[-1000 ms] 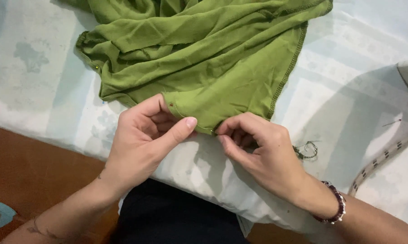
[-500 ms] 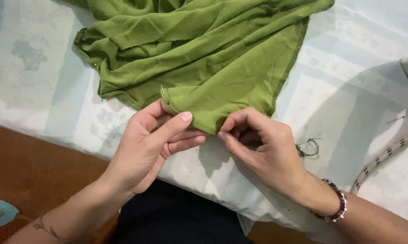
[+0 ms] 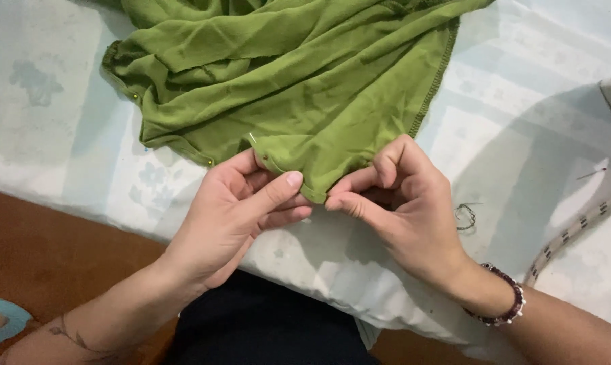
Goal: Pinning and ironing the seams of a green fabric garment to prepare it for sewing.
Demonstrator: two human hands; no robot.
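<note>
The light is soft and fairly even, seemingly from above and a little to the left, though the source itself is out of view. The pale patterned surface reads bright without glare, slightly washed out at the far right. A broad, soft-edged shadow falls across the right side of the surface, and a smaller shadow sits under the hands at the near edge. The green fabric shows gentle shading in its folds and crisp stitching along its hem. Focus is sharp in the centre; the near left corner is dim and slightly soft. No obvious edge distortion.
</note>
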